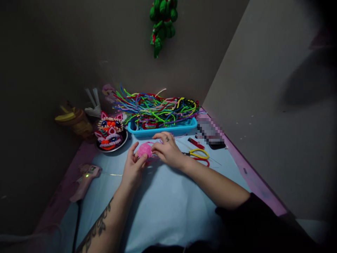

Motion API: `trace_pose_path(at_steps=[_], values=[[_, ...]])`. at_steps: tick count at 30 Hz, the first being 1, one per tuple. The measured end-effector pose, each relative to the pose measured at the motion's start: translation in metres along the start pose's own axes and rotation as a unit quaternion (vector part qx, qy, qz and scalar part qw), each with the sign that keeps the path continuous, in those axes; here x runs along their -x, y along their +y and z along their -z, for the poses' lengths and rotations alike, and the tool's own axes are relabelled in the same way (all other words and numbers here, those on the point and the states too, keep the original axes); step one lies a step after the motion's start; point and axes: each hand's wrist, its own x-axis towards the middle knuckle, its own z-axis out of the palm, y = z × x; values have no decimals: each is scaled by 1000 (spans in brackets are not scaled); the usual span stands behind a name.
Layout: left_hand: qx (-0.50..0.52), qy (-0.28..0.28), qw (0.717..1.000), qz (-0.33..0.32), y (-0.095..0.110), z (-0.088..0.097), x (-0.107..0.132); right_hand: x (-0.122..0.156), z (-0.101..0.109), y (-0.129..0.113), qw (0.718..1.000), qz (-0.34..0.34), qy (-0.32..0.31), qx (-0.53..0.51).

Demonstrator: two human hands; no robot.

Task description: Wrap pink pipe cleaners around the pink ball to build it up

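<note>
A fuzzy pink ball [144, 150], which looks wound from pipe cleaner, is between my two hands above the blue table cover. My left hand [133, 167] grips it from the left, with the thumb on its lower front and the index finger raised. Bent over its right side, my right hand [168, 151] pinches at the edge; the exact spot between those fingertips is hard to make out. Just right of that hand lie scissors [200, 153] with yellow and red handles, and a red lighter [196, 143].
A blue basket [163, 132] heaped with colourful pipe cleaners [158, 109] stands behind my hands. Left are two pipe-cleaner animal heads [109, 131] in a bowl [123, 140] and a lit glue gun [86, 182] with a cord. A phone [217, 144] lies right, near the wall.
</note>
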Motion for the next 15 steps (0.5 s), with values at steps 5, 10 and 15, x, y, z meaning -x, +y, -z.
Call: trace_pose_path(at_steps=[5, 10, 15], values=[[-9, 7, 1000, 9, 1, -2, -1, 1, -3, 1, 1000, 9, 0, -6], [-23, -7, 1000, 6, 0, -1, 0, 2, -5, 1, 1000, -2, 8, -11], [-14, -13, 999, 28, 3, 0, 0, 0, -2, 2, 999, -13, 0, -30]])
